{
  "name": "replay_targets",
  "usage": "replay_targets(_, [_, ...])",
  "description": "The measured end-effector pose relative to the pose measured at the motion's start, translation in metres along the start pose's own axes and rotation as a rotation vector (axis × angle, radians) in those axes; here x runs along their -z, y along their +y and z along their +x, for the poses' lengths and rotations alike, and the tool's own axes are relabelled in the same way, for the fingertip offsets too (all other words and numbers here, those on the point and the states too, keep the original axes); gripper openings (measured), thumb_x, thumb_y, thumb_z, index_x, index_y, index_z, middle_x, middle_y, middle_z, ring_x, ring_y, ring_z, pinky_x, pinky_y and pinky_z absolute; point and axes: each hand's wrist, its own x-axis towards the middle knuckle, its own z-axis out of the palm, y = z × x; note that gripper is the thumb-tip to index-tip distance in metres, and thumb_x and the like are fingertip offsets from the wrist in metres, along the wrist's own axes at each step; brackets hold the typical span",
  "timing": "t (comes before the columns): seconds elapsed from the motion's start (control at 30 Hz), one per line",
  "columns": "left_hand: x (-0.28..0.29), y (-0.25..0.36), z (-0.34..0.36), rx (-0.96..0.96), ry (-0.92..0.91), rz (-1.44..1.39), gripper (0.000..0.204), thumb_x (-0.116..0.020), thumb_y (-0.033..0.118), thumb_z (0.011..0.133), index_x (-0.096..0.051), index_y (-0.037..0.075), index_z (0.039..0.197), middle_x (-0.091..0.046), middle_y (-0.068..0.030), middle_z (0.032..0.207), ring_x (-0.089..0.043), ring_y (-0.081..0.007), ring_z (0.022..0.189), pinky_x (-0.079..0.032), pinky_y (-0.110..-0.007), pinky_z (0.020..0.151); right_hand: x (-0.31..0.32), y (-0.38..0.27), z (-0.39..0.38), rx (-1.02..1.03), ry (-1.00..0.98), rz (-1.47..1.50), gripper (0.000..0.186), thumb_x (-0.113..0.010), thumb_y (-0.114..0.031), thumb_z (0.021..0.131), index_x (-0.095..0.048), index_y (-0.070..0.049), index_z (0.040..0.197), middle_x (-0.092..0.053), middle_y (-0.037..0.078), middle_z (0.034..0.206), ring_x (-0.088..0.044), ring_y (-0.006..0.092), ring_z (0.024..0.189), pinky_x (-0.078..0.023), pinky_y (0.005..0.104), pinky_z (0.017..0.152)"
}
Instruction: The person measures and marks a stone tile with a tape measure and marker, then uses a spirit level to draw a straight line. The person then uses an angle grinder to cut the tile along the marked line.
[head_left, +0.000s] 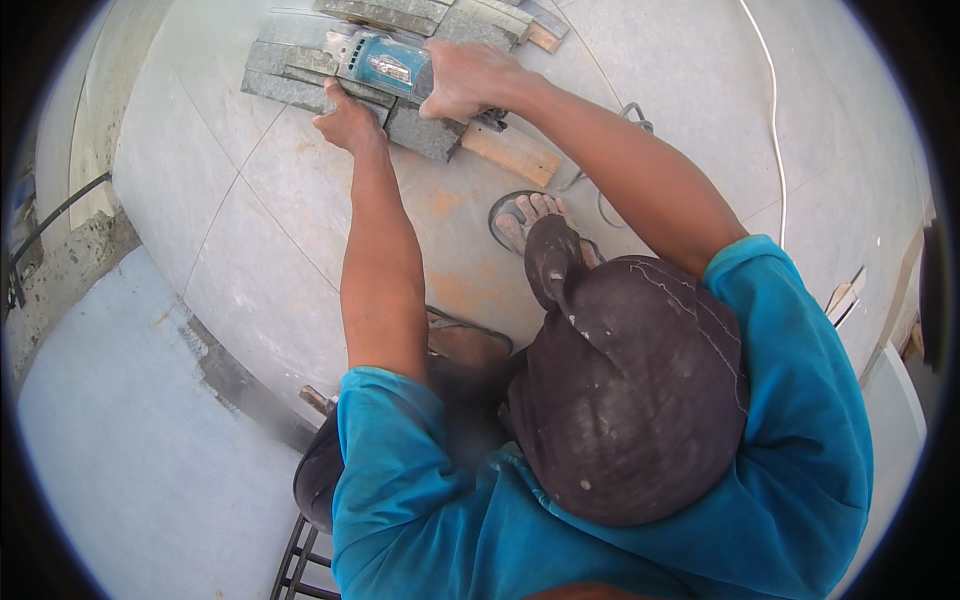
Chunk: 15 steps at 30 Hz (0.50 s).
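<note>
An angle grinder with a teal body lies level over grey split-stone cladding panels at the top of the head view. My right hand is wrapped round the grinder's rear body. Its head points left, and pale dust blurs the disc, so the cutting edge is hard to make out. My left hand grips the near edge of a stone panel just below the grinder's head, thumb and fingers pressed on it. Some of its fingers are hidden. Another stone piece sits right of this hand.
A wooden block lies beside the stone on the dusty tiled floor. My sandalled foot is close behind it. A grey cord loops near my right forearm, and a white cable runs farther right. A black metal rack stands at lower left.
</note>
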Motion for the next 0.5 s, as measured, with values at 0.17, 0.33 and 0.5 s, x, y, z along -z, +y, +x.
replay_targets(0.17, [-0.001, -0.005, 0.006, -0.016, 0.006, 0.017, 0.087, -0.064, 0.050, 0.095, -0.039, -0.024, 0.133, -0.055, -0.0397, 0.128, -0.063, -0.0448, 0.114, -0.054, -0.047, 0.095, 0.004, -0.006, 0.003, 0.035, 0.030, -0.003, 0.072, -0.074, -0.035, 0.067, -0.057, 0.004, 0.125, -0.071, 0.026, 0.108, -0.070, 0.0390, 0.101, -0.055, 0.0463, 0.087])
replay_targets(0.33, [-0.002, -0.011, 0.012, -0.017, 0.001, 0.053, 0.088, -0.064, 0.052, 0.095, -0.039, -0.024, 0.133, -0.055, -0.0393, 0.127, -0.062, -0.0454, 0.114, -0.053, -0.047, 0.097, 0.003, -0.009, 0.013, 0.037, 0.012, 0.002, 0.069, -0.075, -0.035, 0.067, -0.059, 0.004, 0.122, -0.071, 0.026, 0.109, -0.070, 0.0388, 0.102, -0.055, 0.0463, 0.088])
replay_targets(0.5, [-0.002, -0.009, 0.008, -0.024, -0.001, 0.028, 0.088, -0.063, 0.053, 0.095, -0.040, -0.024, 0.131, -0.057, -0.0388, 0.126, -0.062, -0.0459, 0.113, -0.053, -0.048, 0.097, 0.003, -0.011, 0.018, 0.042, 0.026, 0.002, 0.069, -0.075, -0.034, 0.068, -0.059, 0.004, 0.122, -0.071, 0.026, 0.108, -0.070, 0.0388, 0.102, -0.055, 0.0471, 0.087])
